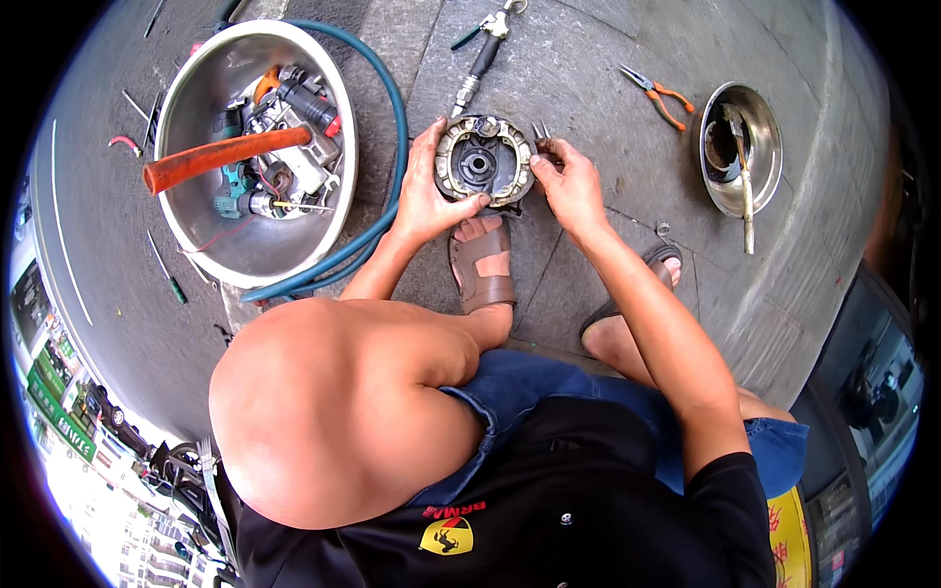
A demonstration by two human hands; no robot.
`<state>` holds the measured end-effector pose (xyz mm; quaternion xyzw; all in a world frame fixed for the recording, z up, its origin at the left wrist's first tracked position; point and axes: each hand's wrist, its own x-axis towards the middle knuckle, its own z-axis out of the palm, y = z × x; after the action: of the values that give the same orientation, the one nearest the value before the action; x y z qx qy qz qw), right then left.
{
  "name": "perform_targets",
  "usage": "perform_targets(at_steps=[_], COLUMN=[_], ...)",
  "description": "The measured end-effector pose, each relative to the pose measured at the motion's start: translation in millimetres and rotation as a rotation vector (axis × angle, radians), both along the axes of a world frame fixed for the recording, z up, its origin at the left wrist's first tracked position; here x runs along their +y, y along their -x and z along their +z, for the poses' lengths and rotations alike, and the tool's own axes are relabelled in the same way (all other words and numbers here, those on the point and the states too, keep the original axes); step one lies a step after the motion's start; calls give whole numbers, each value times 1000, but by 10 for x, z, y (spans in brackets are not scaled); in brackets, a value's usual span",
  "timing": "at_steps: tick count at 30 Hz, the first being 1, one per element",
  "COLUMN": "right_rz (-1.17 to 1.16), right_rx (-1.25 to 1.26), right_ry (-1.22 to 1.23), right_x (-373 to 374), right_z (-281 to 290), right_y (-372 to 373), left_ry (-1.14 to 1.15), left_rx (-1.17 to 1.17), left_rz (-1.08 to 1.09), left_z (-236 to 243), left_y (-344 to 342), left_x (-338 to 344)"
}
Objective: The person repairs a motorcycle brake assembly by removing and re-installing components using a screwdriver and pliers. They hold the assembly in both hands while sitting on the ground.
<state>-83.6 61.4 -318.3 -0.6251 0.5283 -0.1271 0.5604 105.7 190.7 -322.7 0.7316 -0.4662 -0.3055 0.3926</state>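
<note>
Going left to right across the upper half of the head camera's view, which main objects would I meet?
Large metal basin of tools → round metal part with two curved shoes → orange-handled pliers → small metal bowl with a brush in it.

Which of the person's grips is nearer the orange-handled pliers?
Right. The right grip, at the right edge of the round part, is below-left of the pliers in view; the left grip is farther, at the part's left side.

The brake assembly (pixel 478 167) is black and cream.
</note>
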Motion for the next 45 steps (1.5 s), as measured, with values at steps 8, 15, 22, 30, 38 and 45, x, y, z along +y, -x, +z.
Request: perform_targets(at_steps=[8, 15, 22, 30, 38, 45], right_rz=[146, 175, 241, 515, 622, 624], right_rx=[168, 191, 168, 138, 102, 64], right_ry=[-58, 24, -20, 265, 388, 383], right_x=[-187, -145, -69, 7, -11, -76], right_z=[130, 145, 63, 168, 146, 58], right_y=[-9, -55, 19, 21, -18, -37], left_ry=[1, 15, 19, 24, 20, 44], left_rx=[23, 27, 20, 19, -34, 25], left_rz=[-28, -47, -84, -69, -101, -103], left_z=[-54, -106, -131, -122, -125, -145], left_y=[-11, -61, -102, -99, -124, -129], left_x=[-17, 19, 19, 26, 33, 12])
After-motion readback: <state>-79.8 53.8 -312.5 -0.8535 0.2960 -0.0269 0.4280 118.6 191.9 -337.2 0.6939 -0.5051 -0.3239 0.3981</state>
